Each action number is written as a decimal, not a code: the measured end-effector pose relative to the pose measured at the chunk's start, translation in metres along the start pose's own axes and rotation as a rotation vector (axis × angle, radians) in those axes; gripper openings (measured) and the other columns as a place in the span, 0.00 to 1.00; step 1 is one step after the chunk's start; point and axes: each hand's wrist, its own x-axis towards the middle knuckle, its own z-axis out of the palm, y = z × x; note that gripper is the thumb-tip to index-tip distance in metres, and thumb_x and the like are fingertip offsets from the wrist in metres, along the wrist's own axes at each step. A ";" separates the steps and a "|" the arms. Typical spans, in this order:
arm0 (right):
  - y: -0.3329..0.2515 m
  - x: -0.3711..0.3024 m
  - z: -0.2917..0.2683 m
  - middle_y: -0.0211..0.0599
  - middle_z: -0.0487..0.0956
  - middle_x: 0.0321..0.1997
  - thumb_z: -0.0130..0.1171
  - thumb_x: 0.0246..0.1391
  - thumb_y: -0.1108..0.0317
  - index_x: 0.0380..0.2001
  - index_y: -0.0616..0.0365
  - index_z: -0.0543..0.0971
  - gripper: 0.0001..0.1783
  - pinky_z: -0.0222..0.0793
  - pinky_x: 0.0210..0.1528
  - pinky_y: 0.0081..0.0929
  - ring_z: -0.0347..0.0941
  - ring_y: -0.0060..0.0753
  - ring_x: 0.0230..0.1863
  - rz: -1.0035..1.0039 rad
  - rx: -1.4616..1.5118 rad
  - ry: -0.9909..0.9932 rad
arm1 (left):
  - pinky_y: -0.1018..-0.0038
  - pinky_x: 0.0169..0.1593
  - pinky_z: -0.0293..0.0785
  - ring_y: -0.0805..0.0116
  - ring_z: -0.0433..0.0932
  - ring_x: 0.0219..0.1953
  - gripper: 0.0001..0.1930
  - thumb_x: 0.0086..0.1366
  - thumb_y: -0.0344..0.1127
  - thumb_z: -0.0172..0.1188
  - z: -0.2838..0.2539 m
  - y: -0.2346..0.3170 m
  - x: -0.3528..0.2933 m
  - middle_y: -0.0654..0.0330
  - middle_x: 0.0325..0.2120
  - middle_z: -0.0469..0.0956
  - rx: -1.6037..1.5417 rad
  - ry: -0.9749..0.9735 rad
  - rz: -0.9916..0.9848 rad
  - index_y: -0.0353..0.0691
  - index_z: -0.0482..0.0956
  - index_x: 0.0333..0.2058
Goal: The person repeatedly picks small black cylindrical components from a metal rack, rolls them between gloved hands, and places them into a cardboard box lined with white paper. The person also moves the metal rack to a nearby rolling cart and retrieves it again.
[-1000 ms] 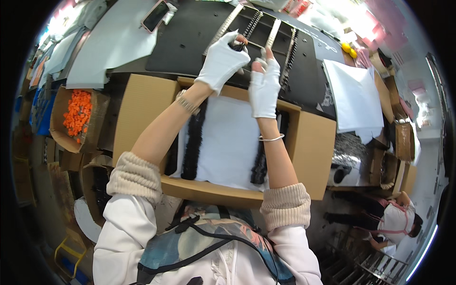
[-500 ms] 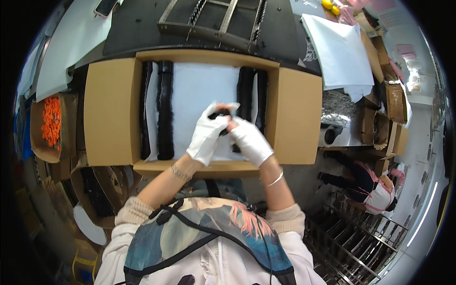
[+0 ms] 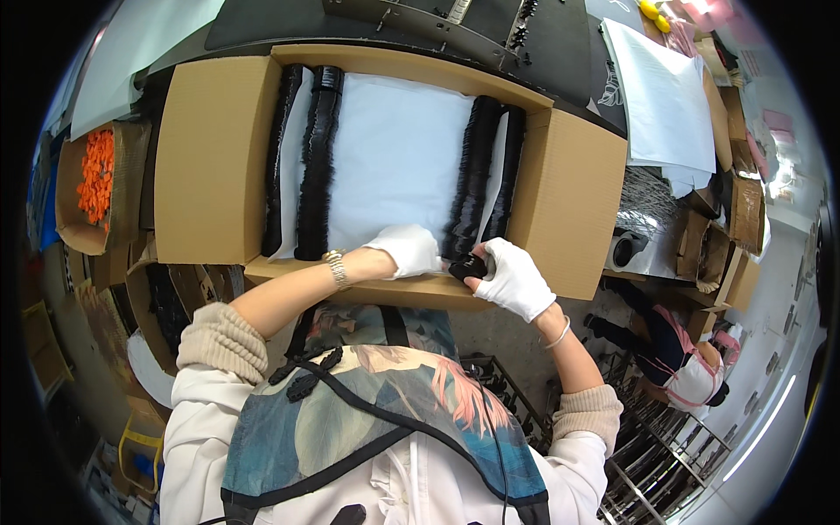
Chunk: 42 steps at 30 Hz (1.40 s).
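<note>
A cardboard box (image 3: pixel 402 291) with its flaps spread holds rows of stacked black pieces (image 3: pixel 317 166) on the left and more black rows (image 3: pixel 472 175) on the right. A white sheet (image 3: pixel 398 162) covers the middle between them. My right hand (image 3: pixel 516 284), in a white glove with some fingertips bare, grips a small rounded black piece (image 3: pixel 468 267) over the near right part of the box rim. My left hand (image 3: pixel 409 249), also gloved, reaches in just inside the near wall, beside that piece; its fingers are mostly hidden.
A metal frame (image 3: pixel 429 26) lies on the dark table beyond the box. White sheets (image 3: pixel 661 96) are piled at the far right. A carton of orange pieces (image 3: pixel 98 179) stands at the left. Another person (image 3: pixel 691 367) bends near metal racks (image 3: pixel 661 455) at the right.
My hands have come apart from over the middle of the box to its near edge, the right one further right. The view has shifted, and the box appears higher and tilted.
</note>
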 end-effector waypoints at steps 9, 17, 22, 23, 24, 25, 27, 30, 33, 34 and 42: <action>0.001 0.013 -0.007 0.47 0.80 0.40 0.71 0.44 0.59 0.44 0.64 0.80 0.25 0.74 0.50 0.37 0.78 0.49 0.44 -0.102 -0.117 -0.208 | 0.59 0.38 0.79 0.49 0.83 0.32 0.15 0.59 0.48 0.58 0.025 -0.005 0.037 0.50 0.26 0.83 0.222 0.142 0.088 0.45 0.87 0.28; 0.007 0.012 0.003 0.43 0.79 0.42 0.71 0.45 0.61 0.45 0.58 0.79 0.24 0.75 0.48 0.37 0.77 0.47 0.45 -0.322 -0.400 -0.119 | 0.58 0.37 0.79 0.50 0.83 0.31 0.15 0.60 0.48 0.57 0.039 -0.007 0.039 0.52 0.24 0.83 0.191 0.204 0.054 0.45 0.86 0.27; 0.009 0.008 0.006 0.41 0.77 0.39 0.69 0.47 0.62 0.39 0.56 0.77 0.17 0.75 0.39 0.38 0.77 0.47 0.39 -0.315 -0.383 -0.046 | 0.58 0.38 0.78 0.48 0.82 0.32 0.17 0.62 0.48 0.56 0.032 -0.008 0.035 0.49 0.27 0.83 0.150 0.189 0.068 0.41 0.86 0.30; 0.010 0.008 0.007 0.41 0.77 0.38 0.68 0.48 0.62 0.37 0.56 0.76 0.15 0.75 0.37 0.38 0.77 0.47 0.38 -0.289 -0.371 -0.063 | 0.58 0.38 0.77 0.47 0.82 0.33 0.18 0.62 0.48 0.55 0.027 -0.010 0.032 0.48 0.28 0.83 0.109 0.138 0.103 0.40 0.85 0.31; 0.011 0.008 0.008 0.41 0.77 0.36 0.67 0.50 0.63 0.34 0.56 0.75 0.13 0.74 0.35 0.39 0.77 0.47 0.36 -0.264 -0.354 -0.085 | 0.59 0.39 0.77 0.46 0.82 0.33 0.18 0.63 0.49 0.55 0.023 -0.010 0.028 0.48 0.29 0.83 0.068 0.087 0.139 0.40 0.85 0.32; 0.012 0.008 0.009 0.41 0.77 0.34 0.65 0.51 0.64 0.33 0.56 0.74 0.12 0.74 0.35 0.40 0.77 0.47 0.35 -0.284 -0.358 -0.122 | 0.59 0.40 0.76 0.45 0.81 0.34 0.19 0.63 0.49 0.55 0.017 -0.012 0.024 0.47 0.29 0.83 0.024 0.026 0.184 0.39 0.85 0.34; 0.012 0.010 0.013 0.41 0.76 0.31 0.62 0.52 0.66 0.29 0.56 0.72 0.10 0.73 0.33 0.41 0.76 0.47 0.33 -0.295 -0.370 -0.219 | 0.59 0.40 0.75 0.45 0.81 0.34 0.19 0.62 0.50 0.55 0.009 -0.010 0.017 0.46 0.30 0.83 -0.236 -0.138 0.210 0.39 0.85 0.35; 0.010 0.016 0.015 0.41 0.75 0.27 0.59 0.53 0.70 0.28 0.57 0.71 0.06 0.72 0.34 0.42 0.76 0.47 0.33 -0.338 -0.378 -0.253 | 0.58 0.40 0.76 0.45 0.81 0.33 0.21 0.61 0.53 0.57 0.007 -0.001 0.010 0.45 0.28 0.82 -0.209 -0.098 0.211 0.39 0.85 0.35; 0.007 0.023 0.006 0.42 0.77 0.28 0.58 0.51 0.73 0.32 0.58 0.75 0.04 0.74 0.37 0.41 0.77 0.48 0.33 -0.332 -0.353 -0.334 | 0.58 0.39 0.76 0.46 0.81 0.31 0.21 0.61 0.53 0.58 0.015 0.009 0.010 0.47 0.26 0.82 0.040 0.002 0.151 0.39 0.84 0.31; 0.006 0.025 0.001 0.42 0.77 0.29 0.58 0.51 0.73 0.34 0.58 0.76 0.05 0.74 0.38 0.40 0.77 0.48 0.34 -0.268 -0.274 -0.365 | 0.58 0.38 0.76 0.47 0.81 0.30 0.20 0.61 0.53 0.59 0.018 0.010 0.010 0.48 0.25 0.81 0.077 0.031 0.167 0.39 0.84 0.31; 0.006 0.034 -0.005 0.41 0.80 0.33 0.67 0.50 0.64 0.40 0.56 0.79 0.14 0.75 0.39 0.39 0.79 0.47 0.35 -0.248 -0.346 -0.320 | 0.61 0.39 0.76 0.51 0.82 0.33 0.15 0.61 0.46 0.60 0.025 -0.010 0.008 0.52 0.28 0.83 -0.042 0.071 0.200 0.40 0.84 0.34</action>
